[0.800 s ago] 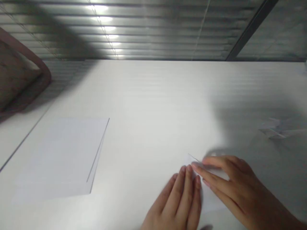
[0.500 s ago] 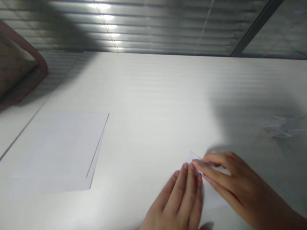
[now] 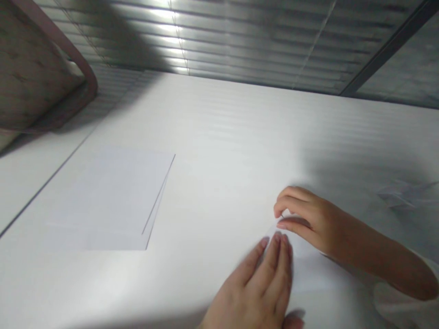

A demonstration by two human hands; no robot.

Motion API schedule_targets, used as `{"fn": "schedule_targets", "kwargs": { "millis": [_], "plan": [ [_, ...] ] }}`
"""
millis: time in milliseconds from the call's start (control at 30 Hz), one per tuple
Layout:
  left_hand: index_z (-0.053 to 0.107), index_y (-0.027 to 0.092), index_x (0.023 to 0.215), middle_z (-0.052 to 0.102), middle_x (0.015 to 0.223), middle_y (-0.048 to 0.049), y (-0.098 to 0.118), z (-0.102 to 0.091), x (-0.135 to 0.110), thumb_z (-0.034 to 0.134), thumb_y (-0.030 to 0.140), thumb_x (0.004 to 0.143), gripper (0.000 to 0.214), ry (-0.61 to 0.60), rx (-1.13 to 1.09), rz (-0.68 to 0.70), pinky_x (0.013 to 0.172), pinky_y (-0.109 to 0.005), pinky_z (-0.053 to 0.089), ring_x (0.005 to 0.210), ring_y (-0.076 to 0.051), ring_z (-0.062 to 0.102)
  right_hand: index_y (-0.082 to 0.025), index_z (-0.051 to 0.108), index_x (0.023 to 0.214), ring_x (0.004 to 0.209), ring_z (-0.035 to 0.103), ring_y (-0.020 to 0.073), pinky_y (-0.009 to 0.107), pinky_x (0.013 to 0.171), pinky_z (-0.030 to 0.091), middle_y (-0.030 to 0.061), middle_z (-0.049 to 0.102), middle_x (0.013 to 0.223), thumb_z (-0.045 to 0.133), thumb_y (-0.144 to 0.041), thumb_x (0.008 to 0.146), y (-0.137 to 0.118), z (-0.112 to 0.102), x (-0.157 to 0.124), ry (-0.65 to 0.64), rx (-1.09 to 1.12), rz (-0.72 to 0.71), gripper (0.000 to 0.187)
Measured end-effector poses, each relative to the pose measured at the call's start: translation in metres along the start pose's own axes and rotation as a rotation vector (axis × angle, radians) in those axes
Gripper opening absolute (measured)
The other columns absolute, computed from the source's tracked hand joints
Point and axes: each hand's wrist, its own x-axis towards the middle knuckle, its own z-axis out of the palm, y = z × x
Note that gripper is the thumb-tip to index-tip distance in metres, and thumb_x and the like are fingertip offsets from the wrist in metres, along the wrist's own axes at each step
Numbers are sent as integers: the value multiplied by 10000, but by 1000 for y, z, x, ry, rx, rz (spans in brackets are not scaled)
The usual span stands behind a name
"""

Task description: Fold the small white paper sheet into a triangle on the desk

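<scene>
At the far corner of a white sheet (image 3: 308,272), right of the paper stack (image 3: 123,192)

The right hand (image 3: 317,219) had its thumb and curled fingers drawn close together at the sheet's far corner, only a narrow gap showing between them. The fingertips hid the edge there, so whether they truly pinched it could not be told. The left hand (image 3: 255,288) lay flat and loose over the sheet's near left part, fingers extended side by side and gripping nothing; its thumb was cut off at the bottom of the view. Both hands covered much of the sheet, which lay to the right of the paper stack and nearer the person, its pale outline melting into the white table (image 3: 222,151).

Farther right of the stack, beyond the right forearm, sat a blurred piece of folded paper (image 3: 403,194), its shape hard to make out. A pale sleeve (image 3: 404,301) ran out of view on that same side. The stack's own left edges faded into the tabletop; its right edges were slightly fanned. Left of it ran a dark seam (image 3: 51,178), and beyond that, a brown, pink-edged object (image 3: 34,77) was cut off, its surface marks too smeared to read. Past the stack, slatted blinds (image 3: 240,41) crossed the far side.
</scene>
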Motion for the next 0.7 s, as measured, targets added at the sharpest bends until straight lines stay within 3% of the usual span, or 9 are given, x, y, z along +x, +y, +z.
{"fn": "schedule_targets", "kwargs": {
  "millis": [133, 367, 700],
  "plan": [
    [575, 81, 1260, 555, 1347, -101, 0, 1, 0, 345, 498, 963, 561, -37, -14, -1, 1066, -298, 307, 1264, -219, 467, -207, 497, 817, 809, 526, 135, 256, 717, 424, -3, 559, 860, 536, -98, 865, -2, 1, -2, 0, 5, 26, 125],
    [569, 92, 1263, 543, 1363, -87, 1, 2, -1, 345, 506, 961, 560, -56, -46, -30, 1054, -289, 327, 1271, -218, 459, -216, 642, 875, 718, 630, 125, 224, 642, 474, -10, 685, 809, 567, -180, 853, -7, -1, -1, 25, 140, 183, 87],
    [525, 53, 1294, 514, 1383, -126, 1, -2, -1, 318, 456, 977, 553, -86, -56, -9, 1061, -299, 319, 1285, -232, 453, -194, 644, 722, 637, 593, 112, 214, 582, 422, -23, 670, 697, 565, -154, 855, -10, 1, 3, 98, 82, 195, 160]
  ]
}}
